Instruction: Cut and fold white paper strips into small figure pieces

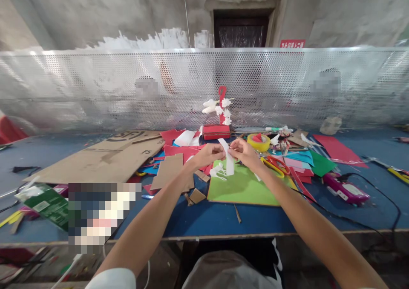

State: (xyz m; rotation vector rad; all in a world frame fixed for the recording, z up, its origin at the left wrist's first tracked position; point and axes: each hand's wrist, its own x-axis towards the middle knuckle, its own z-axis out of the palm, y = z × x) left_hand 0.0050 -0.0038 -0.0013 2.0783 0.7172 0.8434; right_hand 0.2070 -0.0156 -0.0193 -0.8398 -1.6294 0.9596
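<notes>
Head view: your left hand (211,153) and right hand (243,153) meet over the near middle of the table, with a white paper strip (230,165) held upright between them. Each hand pinches the strip between thumb and fingertips, the left at its left edge and the right at its right edge, about midway along its length. Note that the upper portion leans toward your left while the lower portion hangs nearly straight, so the paper bends where your fingertips meet. The lower end appears above the green sheet (244,193); whether it touches the sheet cannot be told from this angle. A white paper cutout (218,170) with thin, leg-like parts lies on the sheet, just left of that end. For good handling, press only with the fingertips, since a heavy squeeze would probably leave stray creases; work the bend with the thumbs and match the two edges before firming it. Thin paper of this kind will likely tear if your hands pull apart unevenly. Lift your left wrist clear of the cutout, and mind the scissors (275,166) lying near your right forearm, their handles red and yellow.
</notes>
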